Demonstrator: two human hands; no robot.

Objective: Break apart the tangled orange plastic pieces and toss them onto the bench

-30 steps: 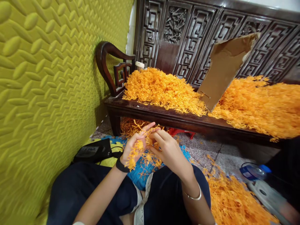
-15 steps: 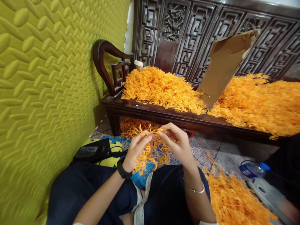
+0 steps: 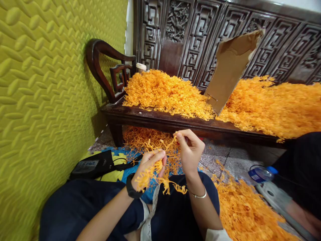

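Since the earlier frame the right grip [image 3: 192, 147] has pulled farther from the left grip [image 3: 150, 162], its fingers now curled in more tightly, and the gap between the two has widened.

Counting down from the largest: one yellow-green embossed foam panel [image 3: 50, 100] stands along the left; one dark brown carved wooden table [image 3: 160, 117] runs across the view. Four orange masses of branching strands show — a left heap [image 3: 165, 92] and a right heap [image 3: 281, 103] on the table, a loose tangle [image 3: 140, 139] beneath it, and a floor heap [image 3: 243, 207] at the right. One torn brown cardboard sheet [image 3: 228, 72] stands tilted between the two upper heaps. Then come one black box with a grey grille [image 3: 91, 165], one clear plastic bottle with a blue cap [image 3: 262, 174] and one white-lidded container [image 3: 141, 67].

The heaps on the table and the cardboard look unchanged.

One orange branching bunch [image 3: 169, 145] spans both grips: the right pinches a thin strand end between thumb and fingers, while the left is closed around the fuller part — curled sprigs hanging below its palm and wrist.
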